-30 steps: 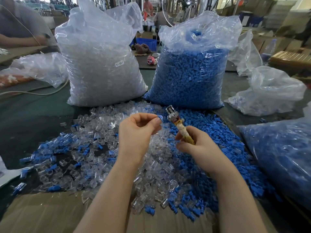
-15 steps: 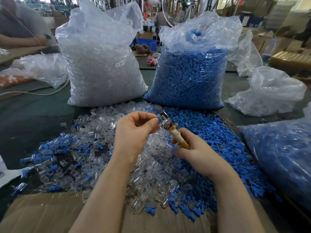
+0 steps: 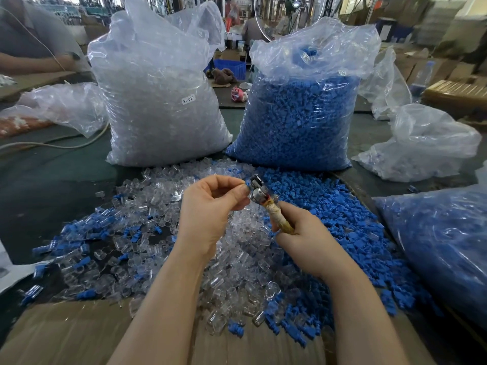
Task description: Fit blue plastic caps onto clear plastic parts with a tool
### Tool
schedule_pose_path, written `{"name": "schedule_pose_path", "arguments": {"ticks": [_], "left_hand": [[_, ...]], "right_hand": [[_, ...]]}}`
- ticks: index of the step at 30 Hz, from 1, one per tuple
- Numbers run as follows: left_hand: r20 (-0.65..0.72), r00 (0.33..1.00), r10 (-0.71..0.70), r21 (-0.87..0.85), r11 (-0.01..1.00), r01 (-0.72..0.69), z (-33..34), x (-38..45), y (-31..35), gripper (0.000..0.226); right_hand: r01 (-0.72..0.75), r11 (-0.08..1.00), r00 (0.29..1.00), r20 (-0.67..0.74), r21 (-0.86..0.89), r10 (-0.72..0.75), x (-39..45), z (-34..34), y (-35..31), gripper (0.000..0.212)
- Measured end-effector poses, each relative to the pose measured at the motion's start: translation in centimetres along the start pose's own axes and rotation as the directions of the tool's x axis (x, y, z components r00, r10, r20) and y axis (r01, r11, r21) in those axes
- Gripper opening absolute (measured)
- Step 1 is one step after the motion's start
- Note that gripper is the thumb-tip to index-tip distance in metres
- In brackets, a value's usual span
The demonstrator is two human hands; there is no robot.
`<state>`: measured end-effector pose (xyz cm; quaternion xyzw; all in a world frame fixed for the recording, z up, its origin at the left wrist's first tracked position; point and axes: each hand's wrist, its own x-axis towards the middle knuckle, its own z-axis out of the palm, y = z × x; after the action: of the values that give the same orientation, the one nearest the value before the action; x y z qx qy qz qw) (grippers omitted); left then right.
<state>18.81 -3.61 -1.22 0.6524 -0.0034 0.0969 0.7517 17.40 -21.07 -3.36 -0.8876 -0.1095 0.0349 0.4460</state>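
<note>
Head view, left to right. At the far left of your table (image 3: 52, 185) a crumpled plastic bag (image 3: 60, 106) lies flat, with a pale cable (image 3: 66, 146) curving in front of it. Next stands 1 tall sack of clear parts (image 3: 163, 106) bearing a small white label (image 3: 188, 99). In front of it, loose clear plastic parts (image 3: 147, 227) are spread across the table, mixed with scattered blue pieces.

Your left hand (image 3: 210, 212) is raised above the pile, fingers curled, with thumb and forefinger pinching 1 blue plastic cap (image 3: 247, 182). Only a small edge of the cap shows at your fingertips. The cap sits against the metal head of the tool (image 3: 266, 201). You cannot tell from this view whether a clear part is seated in the head.

Your right hand (image 3: 308, 241) grips the tape-wrapped handle of the tool, with the head angled up and to the left, toward your left fingertips.

Behind your hands stands 1 sack of blue caps (image 3: 297, 119), just beside the clear sack. Loose blue plastic caps (image 3: 350, 233) are heaped to the right of your right hand. At the far right, 1 more bag of blue pieces (image 3: 437, 246) lies on the table, with a mostly collapsed clear bag (image 3: 421, 146) behind it. A cardboard sheet (image 3: 66, 335) covers the near edge.
</note>
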Motion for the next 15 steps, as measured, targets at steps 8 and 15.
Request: {"name": "schedule_pose_path", "arguments": {"ticks": [8,15], "left_hand": [[-0.229,0.935,-0.272,-0.390,0.905,0.168,-1.4,0.6,-0.2,0.010],[-0.543,0.630,-0.555,-0.810,0.543,-0.221,-6.7,1.4,0.5,0.005]], "right_hand": [[-0.072,0.997,0.996,-0.044,0.002,0.072,0.4,-0.1,0.2,0.009],[-0.204,0.961,0.972,-0.156,-0.188,0.176,0.6,-0.7,1.3,0.009]]}}
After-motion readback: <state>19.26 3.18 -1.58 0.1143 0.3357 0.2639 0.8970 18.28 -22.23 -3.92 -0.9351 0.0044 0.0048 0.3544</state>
